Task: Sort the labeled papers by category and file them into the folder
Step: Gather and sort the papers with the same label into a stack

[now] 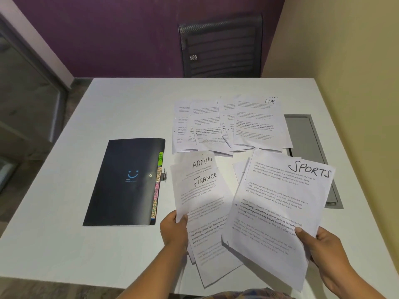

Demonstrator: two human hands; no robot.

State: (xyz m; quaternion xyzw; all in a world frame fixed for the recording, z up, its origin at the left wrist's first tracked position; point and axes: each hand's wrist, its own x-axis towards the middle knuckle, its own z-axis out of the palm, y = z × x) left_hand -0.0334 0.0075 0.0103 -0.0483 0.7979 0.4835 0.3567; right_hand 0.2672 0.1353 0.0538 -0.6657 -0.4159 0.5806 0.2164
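Head view: the left hand (173, 230) grips the FINANCE sheet (203, 203), with the ADMIN sheet (201, 161) behind it. The right hand (323, 249) pinches the SPORTS sheet (278, 201) over the table's (129, 100) front edge. The closed folder (123, 182) lies toward the left edge, and the HR papers (257, 124) are spread toward the far right.

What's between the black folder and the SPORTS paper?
In the head view, the FINANCE paper, with the ADMIN paper behind it, held by the left hand.

I hold the handwritten SPORTS sheet (280, 201), FINANCE sheet (205, 201) and ADMIN sheet (200, 161); the HR sheet (259, 124) lies near the table's (129, 108) far edge. The folder tabs (156, 186) repeat all four.
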